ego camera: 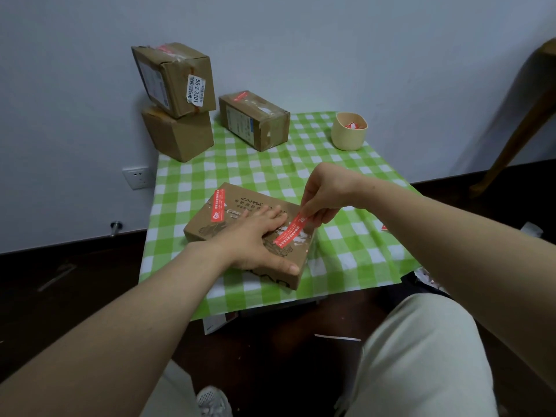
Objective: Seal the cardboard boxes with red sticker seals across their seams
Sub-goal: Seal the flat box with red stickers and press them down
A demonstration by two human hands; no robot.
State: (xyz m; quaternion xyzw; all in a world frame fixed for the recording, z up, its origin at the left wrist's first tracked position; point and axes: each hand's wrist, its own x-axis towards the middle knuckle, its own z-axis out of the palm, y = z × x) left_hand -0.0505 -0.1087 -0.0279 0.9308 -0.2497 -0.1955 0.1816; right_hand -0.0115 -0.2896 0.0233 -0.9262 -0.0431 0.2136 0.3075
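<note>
Knees (421, 341): mine, in pale trousers, at the near edge of the table.
Left hand (255, 239): laid flat on the lid, fingers straight and spread, thumb by the near corner. It presses down and grasps nothing.
Box (207, 228): flat brown carton, lying skewed mid-way on the green-checked cloth (210, 176), pinned under my left palm.
Red seal (293, 230): one strip, its near end touching the lid just beside my left fingertips, its far end lifted clear of the cardboard.
Right hand (325, 194): thumb and fingers pinch the lifted end of that strip and hold it at a slant.
First seal (218, 206): already stuck across the far left end of the lid.
Step in hand: in my judgement, laying the second seal on this box, with only its near end tacked.
Next move: lower the pinched end onto the lid, let go, then rub the strip flat along its length. A crooked drop risks a crease.
Cup (349, 136): beige, far right on the cloth, red seals inside.
Single box (255, 121): far centre, red showing on its top.
Stacked boxes (177, 82): two at the far left, the upper one tilted, with red on its top.
</note>
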